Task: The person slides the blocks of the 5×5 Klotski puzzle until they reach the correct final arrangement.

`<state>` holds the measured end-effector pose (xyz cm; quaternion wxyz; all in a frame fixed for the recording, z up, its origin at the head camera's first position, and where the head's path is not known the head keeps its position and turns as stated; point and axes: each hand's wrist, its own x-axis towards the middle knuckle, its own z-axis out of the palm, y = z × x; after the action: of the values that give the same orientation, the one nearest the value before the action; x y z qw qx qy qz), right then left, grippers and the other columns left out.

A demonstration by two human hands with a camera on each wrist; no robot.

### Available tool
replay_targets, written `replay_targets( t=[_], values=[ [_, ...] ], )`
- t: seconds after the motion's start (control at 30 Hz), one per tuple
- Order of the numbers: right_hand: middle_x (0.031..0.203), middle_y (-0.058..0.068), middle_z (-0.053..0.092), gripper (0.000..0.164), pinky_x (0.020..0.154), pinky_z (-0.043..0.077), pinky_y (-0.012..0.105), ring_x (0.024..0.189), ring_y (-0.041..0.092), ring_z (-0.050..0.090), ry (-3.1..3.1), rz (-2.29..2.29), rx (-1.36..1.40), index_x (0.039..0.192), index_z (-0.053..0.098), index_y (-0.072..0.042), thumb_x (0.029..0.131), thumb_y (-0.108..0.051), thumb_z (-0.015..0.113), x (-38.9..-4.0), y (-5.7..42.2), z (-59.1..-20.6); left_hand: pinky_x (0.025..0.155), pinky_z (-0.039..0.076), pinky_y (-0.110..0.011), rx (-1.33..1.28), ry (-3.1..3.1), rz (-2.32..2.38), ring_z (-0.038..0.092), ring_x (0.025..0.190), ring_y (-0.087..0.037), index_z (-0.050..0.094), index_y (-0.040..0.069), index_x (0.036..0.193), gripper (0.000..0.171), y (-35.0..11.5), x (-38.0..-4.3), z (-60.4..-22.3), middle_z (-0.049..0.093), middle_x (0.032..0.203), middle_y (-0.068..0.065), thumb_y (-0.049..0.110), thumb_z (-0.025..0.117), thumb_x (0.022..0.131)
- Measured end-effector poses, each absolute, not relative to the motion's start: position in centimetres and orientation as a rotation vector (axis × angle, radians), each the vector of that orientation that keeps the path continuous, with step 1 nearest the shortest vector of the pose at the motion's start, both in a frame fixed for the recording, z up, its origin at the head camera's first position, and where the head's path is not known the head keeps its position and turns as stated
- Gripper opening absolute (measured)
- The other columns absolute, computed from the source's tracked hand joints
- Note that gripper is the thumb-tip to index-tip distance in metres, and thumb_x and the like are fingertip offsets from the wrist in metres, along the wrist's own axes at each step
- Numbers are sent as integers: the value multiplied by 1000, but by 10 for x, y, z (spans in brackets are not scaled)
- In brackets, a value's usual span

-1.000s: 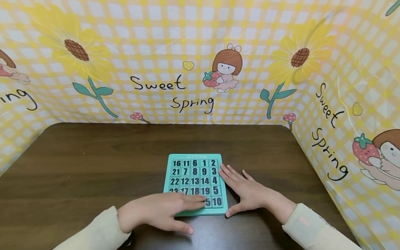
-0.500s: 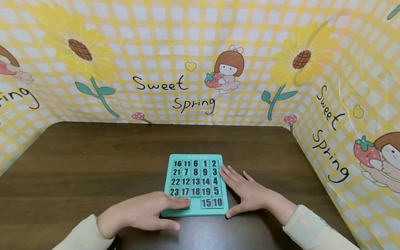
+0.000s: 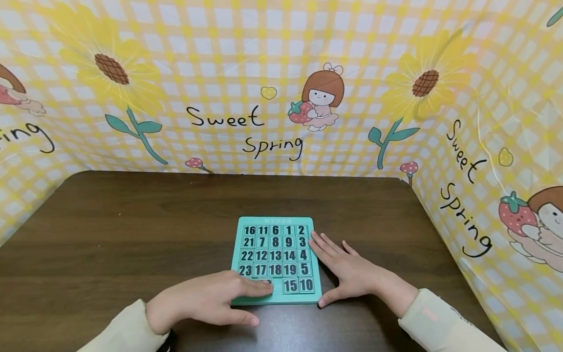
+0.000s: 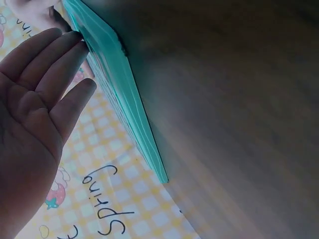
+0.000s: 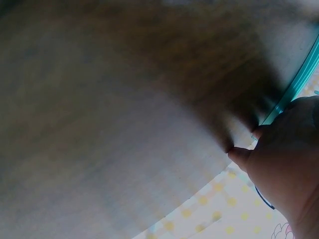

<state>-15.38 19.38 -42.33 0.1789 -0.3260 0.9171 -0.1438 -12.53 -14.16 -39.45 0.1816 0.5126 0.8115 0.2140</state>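
Observation:
A turquoise number slide puzzle [image 3: 281, 298] lies flat on the table, its square tiles printed with black numbers. In its bottom row a gap shows just left of the 15 tile [image 3: 290, 285]. My left hand [image 3: 211, 298] reaches over the lower left corner, fingers straight, fingertips on a bottom-row tile whose number is mostly covered. Its thumb points right, off the board's near edge. Flat beside the board's right edge rests my right hand [image 3: 352, 271], fingertips touching the frame near the 3 tile and thumb at the lower right corner. The left wrist view shows the puzzle's side [image 4: 132, 99] beyond the fingers.
The dark wooden table [image 3: 145, 220] extends around the puzzle on all sides. A yellow checked cloth [image 3: 220, 58] with flowers and lettering stands behind the table and along its left and right sides.
My left hand has moved left along the bottom row, uncovering the gap and the 15 tile, then shifted slightly back right. The right hand stays in place.

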Motion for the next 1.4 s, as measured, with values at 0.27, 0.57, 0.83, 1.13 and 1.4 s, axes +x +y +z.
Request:
replay_targets(
  t=[0.27,0.57,0.83,1.13,1.4],
  values=[
    [169,-1,-9,126,118,10,70,157,26,-3,2598,-408,-921,161,1,-19,72,-78,67,-154,194,-423,110,45,-37,1506,2255,570,50,137,-14,51,7,145,64,-126,-129,-395,54,147,-5,53,50,100],
    [169,-1,-9,127,118,11,69,157,26,-3,2598,-400,-928,161,0,-19,71,-79,66,-154,194,-423,111,44,-37,1435,2289,576,48,139,-16,49,6,146,66,-132,-127,-391,51,150,-5,52,52,99],
    [169,-2,-10,127,118,9,70,157,25,-4,2595,-402,-927,161,0,-19,71,-79,67,-155,195,-422,106,49,-36,1358,2386,672,52,136,-19,51,5,145,62,-162,-120,-386,53,148,-9,47,55,99],
    [169,-2,-11,127,118,9,70,157,25,-5,2596,-402,-923,161,-1,-20,71,-81,65,-155,196,-425,102,52,-37,1313,2448,665,56,132,-20,53,9,144,59,-179,-108,-388,56,145,-5,47,56,99],
    [169,-2,-10,127,118,10,70,157,25,-4,2597,-399,-932,161,0,-19,71,-80,66,-155,195,-424,101,52,-39,1351,2480,642,57,131,-19,56,11,142,56,-177,-108,-396,59,143,-3,47,56,99]
  ],
)
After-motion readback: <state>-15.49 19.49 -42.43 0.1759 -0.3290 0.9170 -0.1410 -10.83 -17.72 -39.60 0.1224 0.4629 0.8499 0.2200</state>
